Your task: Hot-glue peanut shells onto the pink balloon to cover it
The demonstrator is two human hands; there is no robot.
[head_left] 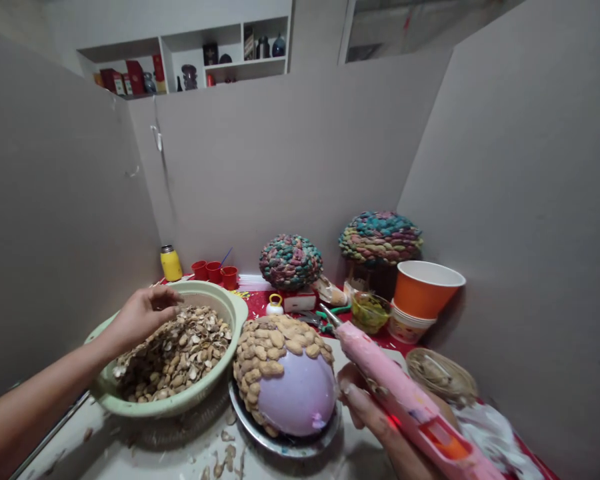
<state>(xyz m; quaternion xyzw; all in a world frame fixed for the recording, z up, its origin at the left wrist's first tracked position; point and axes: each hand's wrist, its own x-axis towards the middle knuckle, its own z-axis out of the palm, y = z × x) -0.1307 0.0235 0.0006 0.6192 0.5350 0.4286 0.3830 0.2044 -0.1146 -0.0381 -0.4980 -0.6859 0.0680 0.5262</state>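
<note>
My left hand [141, 315] reaches into a pale green bowl [233, 308] heaped with peanut shells [180, 353], its fingers curled down onto the pile; what they hold, if anything, is hidden. My right hand [375, 417] grips a pink hot glue gun [405, 393], whose nozzle points at the top of a purple balloon [293, 393]. The balloon is partly covered with glued peanut shells [270, 347] and rests in a metal dish [285, 443].
Two colourful shell-covered domes [291, 261] [380, 237] stand at the back. An orange paper cup [425, 287], a yellow jar [171, 263], small red cups [214, 271], scissors and a woven coil [443, 373] crowd the table. Grey partition walls close in on three sides.
</note>
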